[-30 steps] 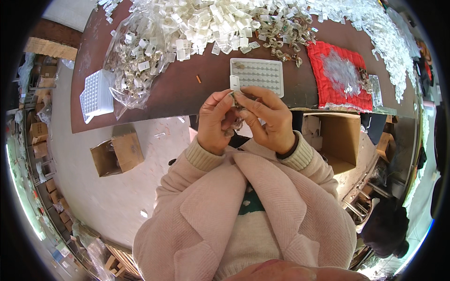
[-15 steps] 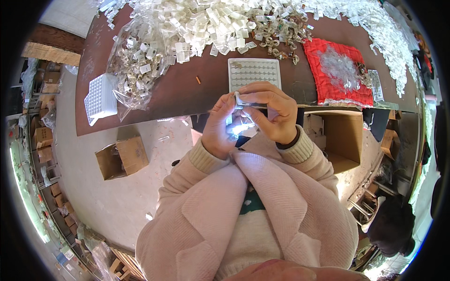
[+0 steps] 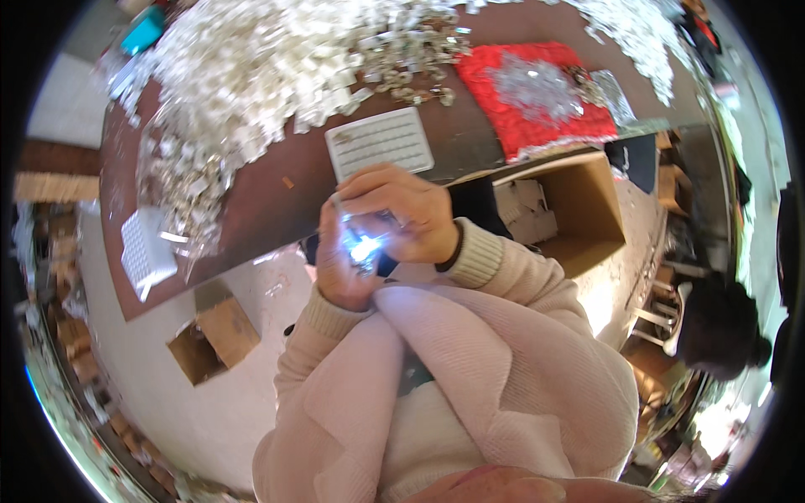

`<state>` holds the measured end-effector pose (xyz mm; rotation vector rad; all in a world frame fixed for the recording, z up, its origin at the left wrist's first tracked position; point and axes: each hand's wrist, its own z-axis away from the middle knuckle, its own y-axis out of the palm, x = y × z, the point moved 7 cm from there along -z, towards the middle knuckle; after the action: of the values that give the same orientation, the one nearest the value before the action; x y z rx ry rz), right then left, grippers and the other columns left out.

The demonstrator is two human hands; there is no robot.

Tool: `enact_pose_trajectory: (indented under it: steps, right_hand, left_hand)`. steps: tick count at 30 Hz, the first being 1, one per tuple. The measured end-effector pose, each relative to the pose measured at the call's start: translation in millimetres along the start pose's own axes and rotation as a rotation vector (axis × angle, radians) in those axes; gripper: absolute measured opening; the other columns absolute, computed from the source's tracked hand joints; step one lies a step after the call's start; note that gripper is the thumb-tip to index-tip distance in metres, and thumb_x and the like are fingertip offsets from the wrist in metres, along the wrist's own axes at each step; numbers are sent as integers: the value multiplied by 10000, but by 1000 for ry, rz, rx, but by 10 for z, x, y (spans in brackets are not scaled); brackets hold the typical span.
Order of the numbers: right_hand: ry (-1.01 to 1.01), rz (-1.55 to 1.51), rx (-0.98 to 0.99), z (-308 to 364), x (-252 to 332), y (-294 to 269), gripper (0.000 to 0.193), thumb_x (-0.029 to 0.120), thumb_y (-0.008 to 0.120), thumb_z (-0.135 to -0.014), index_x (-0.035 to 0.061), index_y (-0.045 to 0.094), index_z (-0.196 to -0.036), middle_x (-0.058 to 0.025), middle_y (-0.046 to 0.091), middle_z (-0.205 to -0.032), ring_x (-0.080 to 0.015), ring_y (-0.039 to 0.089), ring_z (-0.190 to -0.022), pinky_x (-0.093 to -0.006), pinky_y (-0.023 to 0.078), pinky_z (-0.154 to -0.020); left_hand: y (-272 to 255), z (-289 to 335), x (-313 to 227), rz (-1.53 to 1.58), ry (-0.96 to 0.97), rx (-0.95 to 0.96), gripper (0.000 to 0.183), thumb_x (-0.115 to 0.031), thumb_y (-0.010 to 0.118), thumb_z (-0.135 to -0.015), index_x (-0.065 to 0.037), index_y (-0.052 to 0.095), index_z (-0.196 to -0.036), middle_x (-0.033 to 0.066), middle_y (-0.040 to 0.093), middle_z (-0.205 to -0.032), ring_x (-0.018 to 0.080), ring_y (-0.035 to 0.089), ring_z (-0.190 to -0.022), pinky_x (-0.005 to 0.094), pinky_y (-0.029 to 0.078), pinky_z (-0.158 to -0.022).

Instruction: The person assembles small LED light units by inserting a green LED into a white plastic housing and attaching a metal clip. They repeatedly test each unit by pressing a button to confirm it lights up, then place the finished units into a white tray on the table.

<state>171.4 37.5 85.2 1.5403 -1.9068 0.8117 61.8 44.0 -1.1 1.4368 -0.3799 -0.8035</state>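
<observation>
Close-set fingers (image 3: 383,186) around bright light (image 3: 365,249).

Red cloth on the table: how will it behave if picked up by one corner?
Probably floppy: the red cloth looks puckered, with an uneven edge. Likely to sag unevenly, since a loose clear pile sits on it. Those pieces look unsecured, so some may slide off.

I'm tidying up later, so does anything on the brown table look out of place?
One small thing: a thin orange-brown piece lies alone left of the white rectangular plastic tray. It looks stray, apart from the heap of translucent white plastic pieces.
</observation>
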Motion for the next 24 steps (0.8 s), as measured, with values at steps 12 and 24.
enact_pose_trajectory:
  steps: [12,24]
  right_hand:
    - [287,797,-309,443,-383,-1576,194,17,712,-848,48,739,-1037,-151,727,-999,-299,698,-880,-374,557,-772]
    - [412,1234,-364,827,-849,-2564,180,71,618,-802,108,686,-965,-106,615,-885,-327,651,-847,-418,540,-698]
  left_hand:
    - [-154,-181,50,-273,36,-249,170,-214,598,-1011,-57,583,-1073,61,544,-827,15,319,-488,129,299,-424]
    - [75,-499,263,-640,-74,77,292,-73,570,-950,16,530,-1225,60,518,-915,87,424,-724,181,381,-644]
